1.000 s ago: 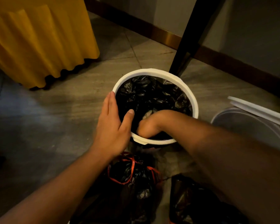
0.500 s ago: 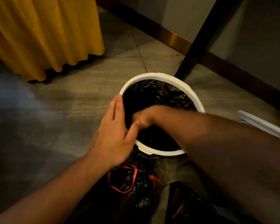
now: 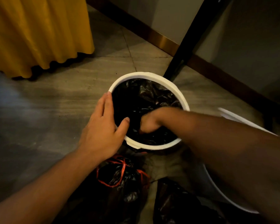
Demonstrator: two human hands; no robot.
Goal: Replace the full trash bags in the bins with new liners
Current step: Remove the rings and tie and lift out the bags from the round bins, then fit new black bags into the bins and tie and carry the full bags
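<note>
White bin [image 3: 145, 75], seen from above, standing upright on the tiled floor [image 3: 55, 102] with its round mouth facing the camera. A black liner [image 3: 152, 94] lies crumpled inside, entirely below the rim; none of it is folded over the edge.

The left hand [image 3: 103, 128] braces the near-left part of the rim, with the fingers straight along the outside and the thumb laid over the edge into the mouth. The right hand [image 3: 149, 125] reaches across the near rim and down into the liner. Its fingers are buried in the plastic and blurred, so one cannot tell whether they are spread or pinching.

The liner lies directly beneath the right hand, which is the nearer one. Its free edge must travel up and outward to the rim on every side, a judgement drawn from the task.

Just in front of the bin, toward the person, sits a tied black bag [image 3: 120, 180] with a red drawstring, and another black bag [image 3: 176, 204] beside it. A second white bin [image 3: 233, 117] shows to the right, a yellow cloth [image 3: 39, 29] hangs at the far left, and a dark slanted leg [image 3: 192, 38] stands behind the bin.
</note>
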